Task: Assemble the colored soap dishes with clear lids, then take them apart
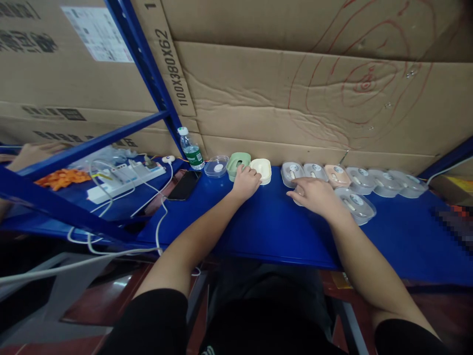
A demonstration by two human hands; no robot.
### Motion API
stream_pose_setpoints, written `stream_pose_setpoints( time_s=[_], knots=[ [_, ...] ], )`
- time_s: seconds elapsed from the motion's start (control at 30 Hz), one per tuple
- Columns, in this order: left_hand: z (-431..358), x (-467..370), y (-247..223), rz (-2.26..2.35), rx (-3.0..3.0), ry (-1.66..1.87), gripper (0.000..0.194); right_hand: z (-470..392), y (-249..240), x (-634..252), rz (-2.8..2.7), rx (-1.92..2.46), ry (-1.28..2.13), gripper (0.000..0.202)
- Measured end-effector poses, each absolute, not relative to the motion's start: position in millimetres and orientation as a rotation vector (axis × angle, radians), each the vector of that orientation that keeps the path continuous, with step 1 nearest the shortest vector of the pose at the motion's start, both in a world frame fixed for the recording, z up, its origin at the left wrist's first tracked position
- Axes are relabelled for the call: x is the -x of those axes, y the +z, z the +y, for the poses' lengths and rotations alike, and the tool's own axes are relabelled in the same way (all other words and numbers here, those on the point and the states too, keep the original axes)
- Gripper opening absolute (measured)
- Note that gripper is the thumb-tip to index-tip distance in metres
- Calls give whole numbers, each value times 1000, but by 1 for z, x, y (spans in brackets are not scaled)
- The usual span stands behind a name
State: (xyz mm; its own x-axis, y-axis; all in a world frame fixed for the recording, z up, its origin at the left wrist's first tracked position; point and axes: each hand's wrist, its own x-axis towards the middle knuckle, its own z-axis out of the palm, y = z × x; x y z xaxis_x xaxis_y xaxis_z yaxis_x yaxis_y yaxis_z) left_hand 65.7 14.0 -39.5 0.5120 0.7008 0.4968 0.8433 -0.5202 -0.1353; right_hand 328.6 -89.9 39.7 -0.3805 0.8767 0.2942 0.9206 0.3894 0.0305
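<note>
Left hand [246, 182] curled on cream box [261, 169]; right hand [314, 195] flat over clear case [297, 195].

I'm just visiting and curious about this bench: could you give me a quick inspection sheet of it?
Surface: blue shelf.
Job's things: green case and cream case; row of clear-lidded cases.
Clutter: water bottle, phone, clear lid, orange bits.
Hands: left hand on the green case; right hand on a clear-lidded case.
Cables: white power strip with white leads.
Surroundings: cardboard boxes, blue rack frame.

Blue metal shelf [266, 231] — cardboard wall [295, 93] behind (red scribbles), reddish floor [92, 301]
</note>
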Motion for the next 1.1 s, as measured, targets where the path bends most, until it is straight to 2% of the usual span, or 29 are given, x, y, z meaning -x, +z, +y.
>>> stream_pose_setpoints(
  time_s=[0.13, 0.27, 0.47, 0.57, 0.67, 0.87, 1.0, 1.1],
  knots=[
    [16, -65, -41, -1281, 2419, -573, 16, -89, 38, -330, -2407, 1775, -293, 43],
    [18, -65, -42, -1234, 2450, -566, 24, -88, 35, -329, -2413, 1847, -273, 46],
    [18, -67, -42, -1211, 2467, -573, 28, -94, 35, -317, -2473, 1634, -115, 45],
    [16, -67, -41, -1224, 2458, -561, 28, -95, 31, -312, -2495, 1415, 35, 51],
    [14, -66, -40, -1242, 2455, -552, 27, -90, 25, -316, -2526, 1299, 39, 57],
    [8, -63, -36, -1282, 2492, -645, 28, -82, 17, -330, -2533, 1620, -48, 68],
    [0, -62, -30, -1308, 2511, -760, 29, -87, 20, -321, -2569, 1505, 4, 67],
    [-10, -59, -21, -1312, 2512, -861, 28, -90, 21, -314, -2578, 1394, 94, 82]
  ],
)
